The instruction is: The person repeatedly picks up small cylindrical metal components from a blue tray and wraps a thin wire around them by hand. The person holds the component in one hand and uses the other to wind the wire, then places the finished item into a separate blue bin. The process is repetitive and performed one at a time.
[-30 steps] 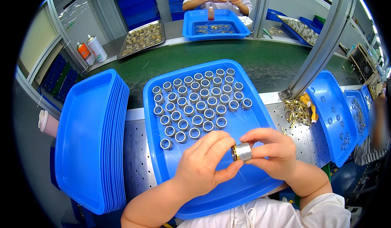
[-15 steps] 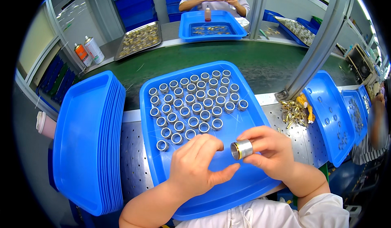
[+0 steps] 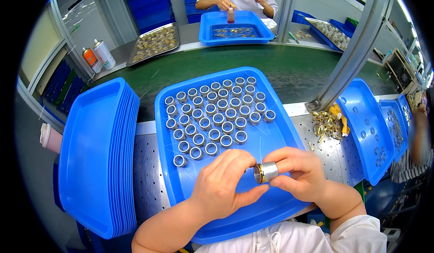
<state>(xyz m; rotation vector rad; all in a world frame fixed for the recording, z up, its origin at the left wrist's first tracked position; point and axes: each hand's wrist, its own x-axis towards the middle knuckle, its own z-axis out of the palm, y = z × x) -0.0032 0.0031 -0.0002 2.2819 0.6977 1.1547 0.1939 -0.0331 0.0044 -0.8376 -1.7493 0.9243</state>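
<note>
Left hand (image 3: pixel 221 180) — nearer metal ring (image 3: pixel 268 171)

Bare hands (image 3: pixel 221 181) (image 3: pixel 302 175) — loose white garment (image 3: pixel 242 245), wide sleeve (image 3: pixel 360 235), thin drawstring (image 3: pixel 275 238).

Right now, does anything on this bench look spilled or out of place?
Possibly: small brass-coloured parts lie heaped loose on the perforated metal bench, beside a yellow item, not in a tray. That looks untidy compared with the metal rings standing in the blue tray, though it may be deliberate.
</note>
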